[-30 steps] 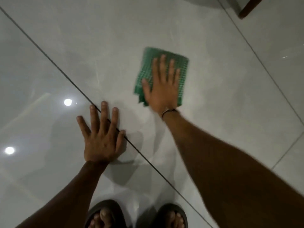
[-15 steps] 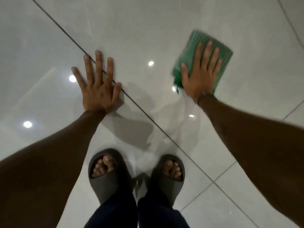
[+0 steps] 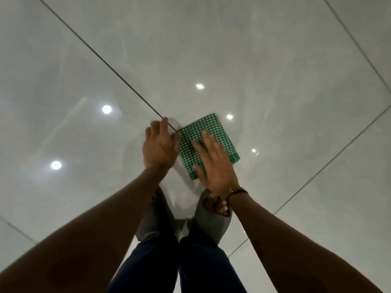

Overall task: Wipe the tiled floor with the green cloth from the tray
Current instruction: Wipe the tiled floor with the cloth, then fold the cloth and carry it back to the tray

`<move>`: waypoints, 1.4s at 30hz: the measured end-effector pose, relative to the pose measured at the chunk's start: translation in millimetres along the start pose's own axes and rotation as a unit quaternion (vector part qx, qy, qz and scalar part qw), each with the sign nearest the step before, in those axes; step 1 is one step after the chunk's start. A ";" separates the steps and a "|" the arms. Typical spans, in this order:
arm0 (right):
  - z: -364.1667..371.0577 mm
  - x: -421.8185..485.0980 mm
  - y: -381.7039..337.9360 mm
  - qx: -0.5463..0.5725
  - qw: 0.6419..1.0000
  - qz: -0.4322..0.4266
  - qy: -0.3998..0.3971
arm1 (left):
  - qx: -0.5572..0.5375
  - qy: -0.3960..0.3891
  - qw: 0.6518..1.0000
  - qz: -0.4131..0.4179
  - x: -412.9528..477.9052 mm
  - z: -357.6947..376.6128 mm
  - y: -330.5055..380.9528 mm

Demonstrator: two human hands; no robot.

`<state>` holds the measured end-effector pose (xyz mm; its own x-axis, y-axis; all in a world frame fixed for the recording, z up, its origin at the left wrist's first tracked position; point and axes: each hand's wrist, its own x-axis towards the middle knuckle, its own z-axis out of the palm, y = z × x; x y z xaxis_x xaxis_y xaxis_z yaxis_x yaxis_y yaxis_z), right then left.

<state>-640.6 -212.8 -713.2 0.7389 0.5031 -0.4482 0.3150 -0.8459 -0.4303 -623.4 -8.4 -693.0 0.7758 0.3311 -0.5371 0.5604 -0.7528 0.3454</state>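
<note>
A folded green-and-white checked cloth (image 3: 208, 137) lies flat on the glossy grey tiled floor (image 3: 275, 70), just in front of my feet. My right hand (image 3: 213, 166) rests flat on the cloth's near half, fingers stretched out and covering part of it. My left hand (image 3: 159, 146) is at the cloth's left edge, fingers curled at its corner, over a dark grout line; whether it grips the corner is blurred. No tray is in view.
My two feet in grey slide sandals (image 3: 211, 220) stand close behind the cloth, with dark blue trouser legs (image 3: 179, 265) below. Dark grout lines (image 3: 101, 58) cross the floor diagonally. Ceiling lights reflect as bright spots (image 3: 106, 109).
The cloth and my right hand have come back from the far right to just in front of my feet. My left hand has left its flat place on the floor and met the cloth's edge.
</note>
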 end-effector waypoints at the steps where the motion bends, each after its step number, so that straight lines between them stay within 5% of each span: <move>1: -8.3 3.0 -3.2 0.017 0.996 0.088 0.032 | -0.020 -0.007 1.000 -0.010 -8.2 8.6 9.7; 4: -31.8 22.9 -8.5 0.049 0.965 0.254 0.042 | -0.091 -0.050 0.991 -0.085 -13.4 23.6 35.1; 11: -90.6 45.2 -21.9 0.277 0.901 0.329 -0.050 | -0.204 -0.134 0.947 -0.208 -13.5 -13.5 52.8; 17: -221.3 -6.1 -72.5 0.482 0.790 0.377 -0.039 | -0.296 -0.054 0.929 -0.217 -78.8 -136.5 83.4; 20: -307.3 -24.7 -103.3 0.526 0.762 0.377 -0.033 | -0.362 -0.025 0.908 -0.211 -108.2 -220.5 117.6; 27: -546.4 -39.1 -180.3 0.572 0.745 0.345 0.002 | -0.559 -0.061 0.800 -0.207 -140.3 -450.1 239.8; 33: -696.7 11.4 -193.8 0.623 0.710 0.289 0.157 | -0.549 -0.051 0.828 -0.099 -86.0 -581.0 347.1; 42: -837.0 203.8 -92.1 0.550 0.776 0.232 0.204 | -0.553 0.045 0.830 -0.063 112.3 -617.2 487.1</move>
<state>-20.4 -180.2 -109.0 0.8185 -0.0992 -0.5659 -0.5745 -0.1441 -0.8057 -84.4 13.2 -110.1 0.6810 0.4468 -0.5802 0.5234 0.2570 0.8124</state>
